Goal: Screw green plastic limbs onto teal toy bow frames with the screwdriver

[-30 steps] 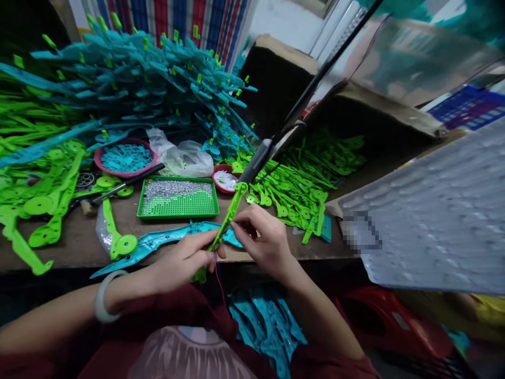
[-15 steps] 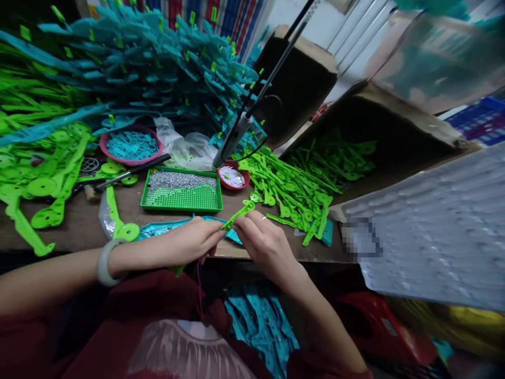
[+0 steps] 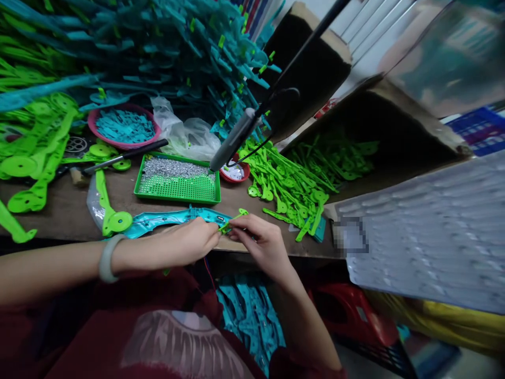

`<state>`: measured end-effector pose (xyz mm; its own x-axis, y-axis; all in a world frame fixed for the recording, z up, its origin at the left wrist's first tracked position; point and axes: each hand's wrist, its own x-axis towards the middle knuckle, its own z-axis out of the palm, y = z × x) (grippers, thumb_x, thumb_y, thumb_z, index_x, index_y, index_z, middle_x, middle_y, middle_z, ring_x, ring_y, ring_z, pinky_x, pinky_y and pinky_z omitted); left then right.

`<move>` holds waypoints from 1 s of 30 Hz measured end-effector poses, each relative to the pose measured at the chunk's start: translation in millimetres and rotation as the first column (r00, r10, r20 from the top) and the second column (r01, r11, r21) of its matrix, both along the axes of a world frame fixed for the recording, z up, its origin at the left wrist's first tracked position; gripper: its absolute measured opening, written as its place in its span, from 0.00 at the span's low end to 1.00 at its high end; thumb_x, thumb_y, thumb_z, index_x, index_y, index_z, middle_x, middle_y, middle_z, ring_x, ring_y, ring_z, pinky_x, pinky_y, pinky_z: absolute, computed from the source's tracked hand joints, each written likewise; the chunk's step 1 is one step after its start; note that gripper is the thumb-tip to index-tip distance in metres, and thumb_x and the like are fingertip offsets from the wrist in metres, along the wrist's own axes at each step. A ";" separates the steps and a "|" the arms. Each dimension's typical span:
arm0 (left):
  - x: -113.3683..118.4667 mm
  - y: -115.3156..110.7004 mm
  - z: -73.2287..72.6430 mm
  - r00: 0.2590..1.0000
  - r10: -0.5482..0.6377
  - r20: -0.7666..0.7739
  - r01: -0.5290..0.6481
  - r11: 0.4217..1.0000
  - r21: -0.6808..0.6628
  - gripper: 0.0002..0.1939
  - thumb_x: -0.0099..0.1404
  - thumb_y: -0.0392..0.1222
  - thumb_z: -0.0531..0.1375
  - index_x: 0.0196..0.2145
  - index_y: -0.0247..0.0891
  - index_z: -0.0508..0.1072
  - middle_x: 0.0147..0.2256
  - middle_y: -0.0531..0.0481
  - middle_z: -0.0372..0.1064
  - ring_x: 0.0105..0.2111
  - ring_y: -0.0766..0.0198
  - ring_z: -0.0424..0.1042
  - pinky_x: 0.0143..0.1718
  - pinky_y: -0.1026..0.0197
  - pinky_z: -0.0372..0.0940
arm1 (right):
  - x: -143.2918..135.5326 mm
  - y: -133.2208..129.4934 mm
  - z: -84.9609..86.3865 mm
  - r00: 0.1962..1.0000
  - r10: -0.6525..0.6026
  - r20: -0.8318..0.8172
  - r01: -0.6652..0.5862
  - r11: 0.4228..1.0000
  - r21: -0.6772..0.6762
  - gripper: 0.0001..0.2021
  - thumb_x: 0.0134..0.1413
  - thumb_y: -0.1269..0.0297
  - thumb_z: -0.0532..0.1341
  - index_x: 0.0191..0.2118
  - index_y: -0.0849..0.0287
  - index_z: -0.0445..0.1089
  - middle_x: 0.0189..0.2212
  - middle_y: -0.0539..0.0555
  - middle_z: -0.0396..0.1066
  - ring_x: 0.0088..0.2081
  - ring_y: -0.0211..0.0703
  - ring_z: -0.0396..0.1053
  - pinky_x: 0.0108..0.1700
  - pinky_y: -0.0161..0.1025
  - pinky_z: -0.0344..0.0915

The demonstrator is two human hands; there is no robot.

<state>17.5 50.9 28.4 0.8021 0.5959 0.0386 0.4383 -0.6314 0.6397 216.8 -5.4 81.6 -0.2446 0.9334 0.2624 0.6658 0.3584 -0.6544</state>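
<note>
A thin green plastic part (image 3: 241, 212) is pinched between my two hands, at the right end of a long teal curved part (image 3: 158, 220) lying at the table's front edge. My left hand (image 3: 193, 241) grips the green part from the left, its fingers partly hidden behind the knuckles. The fingertips of my right hand (image 3: 261, 237) close on the same part from the right. Red and blue wires hang below my left hand. Beside the teal part's left end lies a green part with a round disc (image 3: 119, 221).
Behind my hands stand a green tray (image 3: 177, 199) of small metal pieces and a red bowl (image 3: 246, 172). A screwdriver tool (image 3: 232, 139) hangs above them. Green parts (image 3: 292, 189) are heaped right, teal parts (image 3: 158, 58) behind. A pink bowl (image 3: 91, 122) sits back left.
My hands have lowered the green part slightly, closer to the teal part, and more of the teal part shows. The camera view has shifted, and the hanging tool appears larger.
</note>
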 end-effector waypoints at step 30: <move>20.3 -19.3 -10.7 0.990 0.132 -0.052 -0.135 0.989 -0.061 0.15 0.72 0.43 0.46 0.37 0.38 0.71 0.27 0.47 0.68 0.23 0.59 0.68 0.24 0.60 0.57 | -5.0 -8.5 -45.5 0.990 -0.116 0.084 0.081 0.937 0.340 0.12 0.59 0.77 0.58 0.44 0.56 0.72 0.37 0.57 0.71 0.38 0.41 0.72 0.38 0.40 0.72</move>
